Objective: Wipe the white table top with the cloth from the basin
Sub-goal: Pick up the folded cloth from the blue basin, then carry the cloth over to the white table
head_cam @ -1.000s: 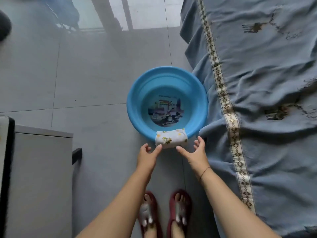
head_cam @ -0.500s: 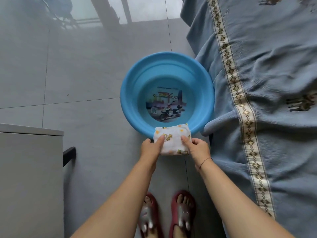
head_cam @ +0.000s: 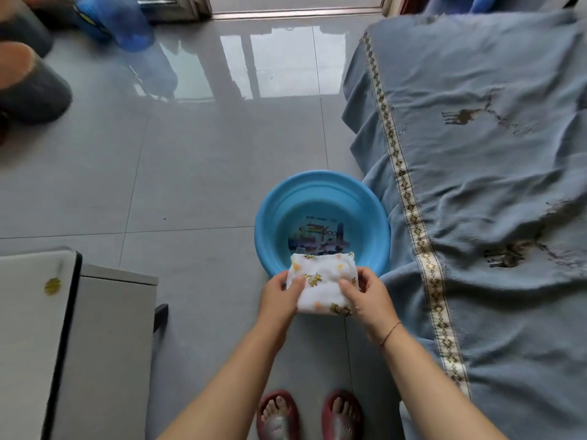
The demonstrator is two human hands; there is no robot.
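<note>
A folded white cloth [head_cam: 322, 282] with small yellow prints is lifted just in front of the near rim of the blue basin [head_cam: 270, 217], which stands on the grey floor. My left hand [head_cam: 278, 296] grips the cloth's left side with the thumb on top. My right hand [head_cam: 365, 296] grips its right side the same way. A printed picture fills the bottom of the basin. The white table top [head_cam: 28, 312] with a dark edge shows at the lower left, with a yellow mark on it.
A blue-grey patterned cover [head_cam: 492, 217] drapes over furniture on the right, touching the basin. A grey cabinet [head_cam: 104, 360] stands beside the table. Grey cushions [head_cam: 28, 84] and a blue object [head_cam: 120, 20] lie at the far left. My feet in red sandals [head_cam: 309, 414] stand below.
My hands reached the cloth on the basin's rim, took hold of both sides and lifted it off. The view pulled back and tilted up, bringing the table top into sight.
</note>
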